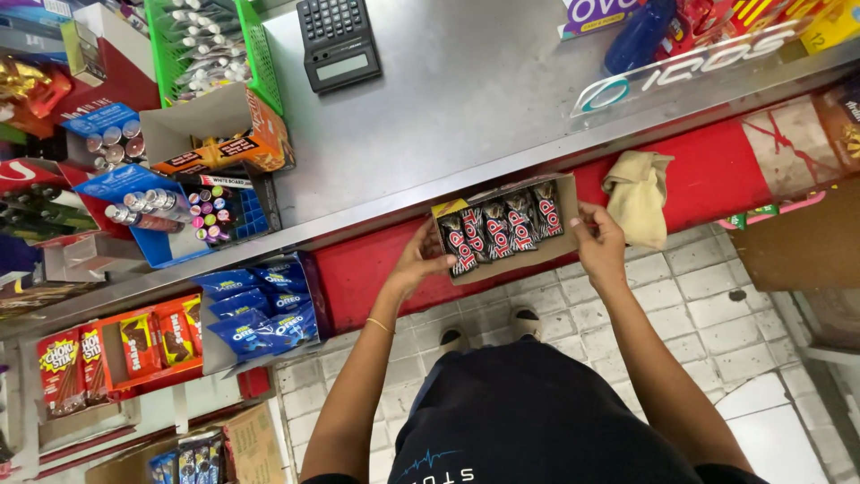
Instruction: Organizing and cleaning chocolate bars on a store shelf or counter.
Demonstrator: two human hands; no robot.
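My left hand point(417, 262) grips the left edge of the cardboard box point(502, 235) of dark snack packets point(498, 229), held against the red shelf point(717, 166) edge; my right hand point(598, 242) clasps its right edge, beside a cloth point(639, 195).

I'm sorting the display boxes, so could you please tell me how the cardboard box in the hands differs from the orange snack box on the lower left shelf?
The cardboard box is plain brown and held between the left hand and right hand; the orange snack box is brightly coloured and rests on a shelf. The cardboard box holds a full row of dark packets; the orange snack box shows an empty gap. Both are open-topped and hold wrapped snacks.
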